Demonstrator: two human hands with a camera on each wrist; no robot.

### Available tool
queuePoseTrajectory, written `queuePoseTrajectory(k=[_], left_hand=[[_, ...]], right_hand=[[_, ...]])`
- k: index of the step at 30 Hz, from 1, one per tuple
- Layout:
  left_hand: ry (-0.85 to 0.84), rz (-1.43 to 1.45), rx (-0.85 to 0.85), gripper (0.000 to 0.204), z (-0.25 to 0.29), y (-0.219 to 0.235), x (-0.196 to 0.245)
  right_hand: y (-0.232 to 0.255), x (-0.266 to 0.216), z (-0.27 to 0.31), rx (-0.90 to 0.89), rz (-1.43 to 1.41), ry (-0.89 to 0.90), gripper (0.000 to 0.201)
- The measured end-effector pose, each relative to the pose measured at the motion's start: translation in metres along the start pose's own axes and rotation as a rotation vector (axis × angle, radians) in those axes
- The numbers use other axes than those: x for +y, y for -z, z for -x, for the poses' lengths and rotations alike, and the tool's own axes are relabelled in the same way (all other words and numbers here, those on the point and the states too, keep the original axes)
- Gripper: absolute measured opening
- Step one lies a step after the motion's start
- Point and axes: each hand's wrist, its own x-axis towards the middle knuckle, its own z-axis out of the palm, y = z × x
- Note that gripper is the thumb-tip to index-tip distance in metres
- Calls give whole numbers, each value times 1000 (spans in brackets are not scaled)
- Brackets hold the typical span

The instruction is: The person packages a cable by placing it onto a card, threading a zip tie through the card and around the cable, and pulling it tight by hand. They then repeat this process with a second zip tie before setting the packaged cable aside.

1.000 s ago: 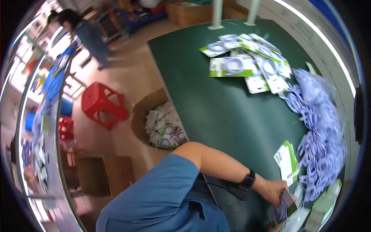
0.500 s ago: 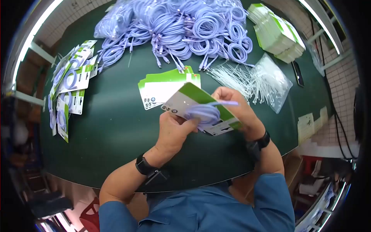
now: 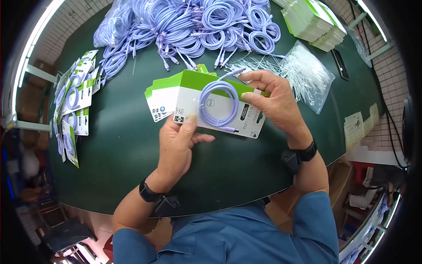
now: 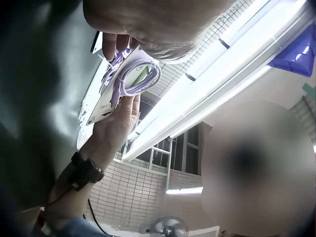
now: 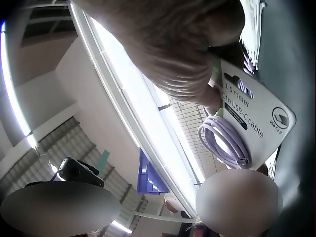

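Observation:
A white and green packaging card point(image 3: 190, 102), printed for a USB-C cable, is held up between both hands over the table. On its face lies a coiled lilac cable point(image 3: 235, 110), bound with a thin tie, one end sticking out past the green edge. My left hand point(image 3: 174, 143) pinches the card's lower left corner, thumb on the front. At the right end my right hand point(image 3: 278, 104) grips it with the thumb in front and fingers behind. Several flat cards point(image 3: 163, 99) lie on the table just behind, partly covered by the held one.
Heaped lilac cables point(image 3: 176, 28) fill the far side of the green table point(image 3: 132, 171). Carded cables point(image 3: 81, 99) are piled at the left. Toward the right are white cable ties in a clear bag point(image 3: 310, 72), a stack of cards point(image 3: 307, 22) and a phone point(image 3: 340, 64).
A second ago the head view faced left and one hand held a card low. Since half a second ago, the card has turned flatter, its printed front with the coil now facing up.

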Motion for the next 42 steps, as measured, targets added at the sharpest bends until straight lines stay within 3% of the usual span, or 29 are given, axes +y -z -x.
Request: queuePoseTrajectory(k=[2,5,6,9,14,18,21,26,29,37,42], left_hand=[[-116,-84,33,43,-4,8,10],[-793,-872,63,56,-16,15,38],[-801,-864,69,56,-18,9,46],[-874,-1469,-200,61,-17,-11,67],[-866,-1570,-374,54,-33,-8,50],[-929,-1513,-344,44,-32,-10,42],[-825,-1513,-324,44,-25,-9,40],[-844,-1376,-289,46,-27,3,32],[-956,-1241,-303,41,-29,12,26],[-1209,-1228,-302,28,-32,13,19],[-1189,-1264,-296,28,-33,11,17]], right_hand=[[1,-4,0,-10,-6,-23,34],[-6,4,2,-31,51,96,37],[-9,5,3,-35,61,101,37],[-16,8,4,-14,216,238,40],[-17,-6,11,-41,315,202,39],[-23,-8,11,52,314,388,35],[-20,1,5,6,467,693,29],[-26,8,4,28,526,701,26],[-23,9,4,1,516,687,26],[-25,2,5,-23,474,644,24],[-22,4,3,-42,495,648,24]])
